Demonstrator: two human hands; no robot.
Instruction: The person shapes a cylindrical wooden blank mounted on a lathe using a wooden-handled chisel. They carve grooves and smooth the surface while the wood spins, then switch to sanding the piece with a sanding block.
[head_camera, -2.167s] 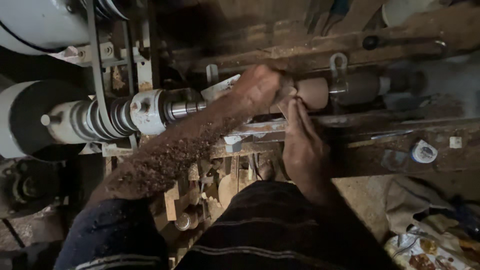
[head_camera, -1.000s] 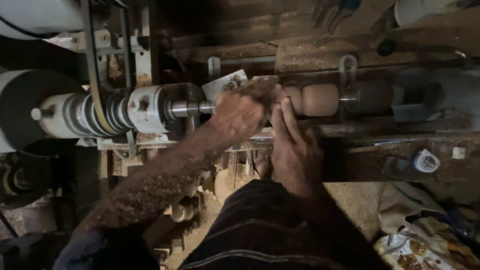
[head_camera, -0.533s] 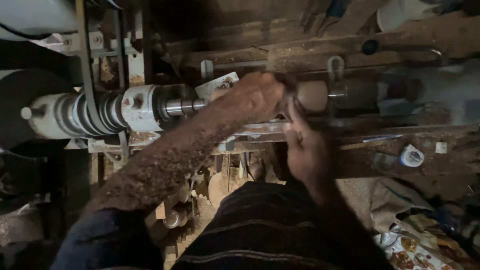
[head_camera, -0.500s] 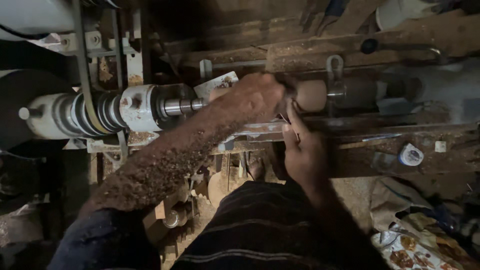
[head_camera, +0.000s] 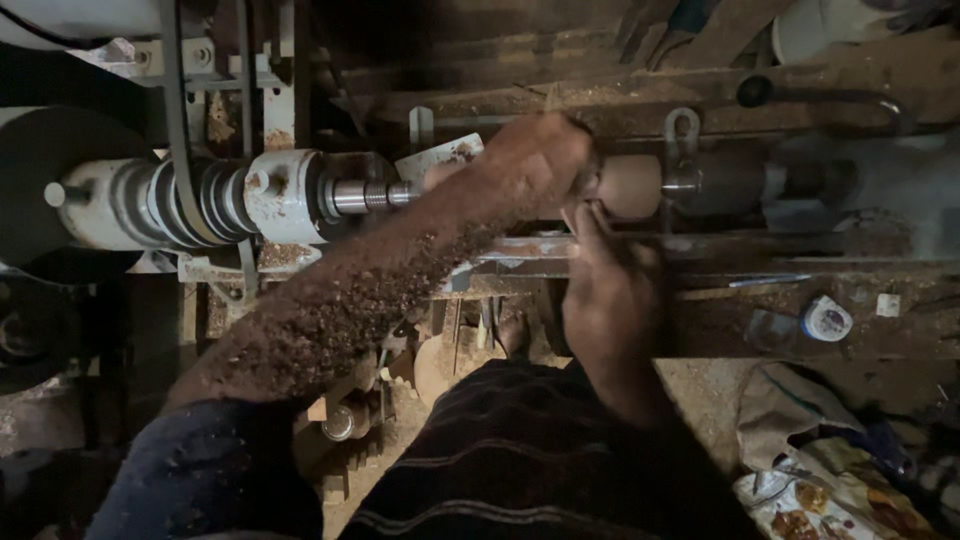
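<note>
Since half a second ago the right hand (head_camera: 612, 290) has slid a little leftward along the rest and its fingers now point up toward the workpiece, while the left hand (head_camera: 540, 160) has stayed draped over the spindle line.

The rounded pale wooden workpiece (head_camera: 630, 186) sits mounted on the lathe, just right of centre in the scene, its left end hidden under the left hand. That hand is curled down over the wood, touching it; whether it grips a tool there I cannot tell. The left forearm, coated in reddish wood shavings (head_camera: 330, 320), runs diagonally down to the near left. The right hand lies just nearer than the workpiece, fingers extended and close together, resting on the long rusty metal tool rest bar (head_camera: 720, 248); anything held under it is hidden.

Right of the wood, a dark cylindrical tailstock (head_camera: 730, 184) touches its end. To the left, a shiny steel spindle shaft (head_camera: 365, 196) leads into the white-painted metal headstock housing (head_camera: 285, 195) and a grooved stepped pulley (head_camera: 190, 200) with a dark drive belt (head_camera: 178, 110) running upward. On the dusty wooden bench at right lies a small round white-and-blue tape roll (head_camera: 826, 318). Near, the person's dark striped garment (head_camera: 540, 460) fills the lower middle.
</note>
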